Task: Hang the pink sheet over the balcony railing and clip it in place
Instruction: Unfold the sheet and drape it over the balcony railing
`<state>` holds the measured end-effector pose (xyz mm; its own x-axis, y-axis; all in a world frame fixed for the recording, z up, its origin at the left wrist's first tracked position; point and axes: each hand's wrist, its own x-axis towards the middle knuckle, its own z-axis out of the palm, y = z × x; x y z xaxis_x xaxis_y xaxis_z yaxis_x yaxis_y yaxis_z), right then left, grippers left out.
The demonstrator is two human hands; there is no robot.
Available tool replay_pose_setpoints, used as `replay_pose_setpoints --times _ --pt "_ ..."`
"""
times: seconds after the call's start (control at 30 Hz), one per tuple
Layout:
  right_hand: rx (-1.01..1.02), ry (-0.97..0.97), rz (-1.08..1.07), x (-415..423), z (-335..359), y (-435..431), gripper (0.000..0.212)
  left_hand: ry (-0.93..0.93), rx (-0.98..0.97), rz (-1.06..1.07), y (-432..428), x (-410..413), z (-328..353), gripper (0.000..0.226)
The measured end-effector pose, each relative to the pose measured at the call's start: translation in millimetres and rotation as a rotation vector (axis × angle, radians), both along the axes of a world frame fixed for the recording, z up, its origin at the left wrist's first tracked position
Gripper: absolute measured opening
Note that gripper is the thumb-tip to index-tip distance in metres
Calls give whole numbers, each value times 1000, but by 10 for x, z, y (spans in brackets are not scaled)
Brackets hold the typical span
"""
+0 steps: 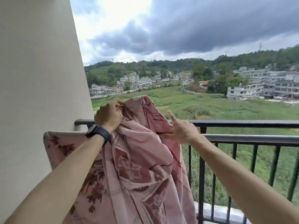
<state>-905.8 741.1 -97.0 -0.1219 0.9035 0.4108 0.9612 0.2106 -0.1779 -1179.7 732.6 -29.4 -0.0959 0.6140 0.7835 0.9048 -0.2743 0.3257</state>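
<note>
Above black bar railing (242, 122), crumpled pink sheet (142, 151) gripped by left hand (108, 115); right hand (182, 131) straight-fingered.

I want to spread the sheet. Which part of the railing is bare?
The railing is bare right of the right hand. The left is crowded: the left hand grips the bunched pink sheet, and a floral cloth hangs beside the wall.

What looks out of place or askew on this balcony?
Only the pink sheet: it is bunched in a crumpled wad, gripped by the left hand and held up above the railing, not spread flat along it. The right hand is open next to it. Nothing looks torn or spilled.
</note>
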Motion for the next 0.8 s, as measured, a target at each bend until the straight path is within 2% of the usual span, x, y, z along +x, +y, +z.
replay_pose_setpoints --times 0.07,0.1,0.2,0.27,0.33,0.4,0.43,0.47,0.5,0.57,0.6,0.63,0.67,0.73,0.8 --pt "-65 -16 105 -50 65 210 48 0 2 -15 106 -12 37 20" --pt "-54 -11 157 -76 104 324 31 6 -9 -21 154 -37 53 19" --pt "123 100 116 -83 315 735 21 63 -5 12 261 -187 169 20" --pt "336 350 15 17 563 999 14 97 32 81 312 -331 297 23" --pt "460 637 -86 221 828 1227 10 55 75 174 330 -497 432 25" --pt "440 889 -197 493 980 1418 18 -15 109 261 310 -634 518 24" --pt "338 944 -255 598 964 1470 24 -37 123 292 282 -659 520 23" --pt "178 888 -294 677 894 1508 30 -52 130 312 243 -644 495 23" --pt "11 725 -305 704 796 1525 36 -64 128 324 197 -593 450 22" --pt "-264 394 -167 645 628 1430 40 -74 113 332 99 -424 313 20" --pt "-337 314 -63 569 555 1332 40 -71 113 335 49 -328 239 19" --pt "-372 270 43 486 477 1233 43 -69 120 342 -3 -233 174 18" --pt "-363 237 174 379 382 1136 57 -76 128 354 -64 -148 120 17" --pt "-319 168 477 170 151 931 96 -137 135 391 -205 -11 52 18" --pt "-244 -8 655 37 -97 730 107 -202 141 440 -392 101 -14 22"
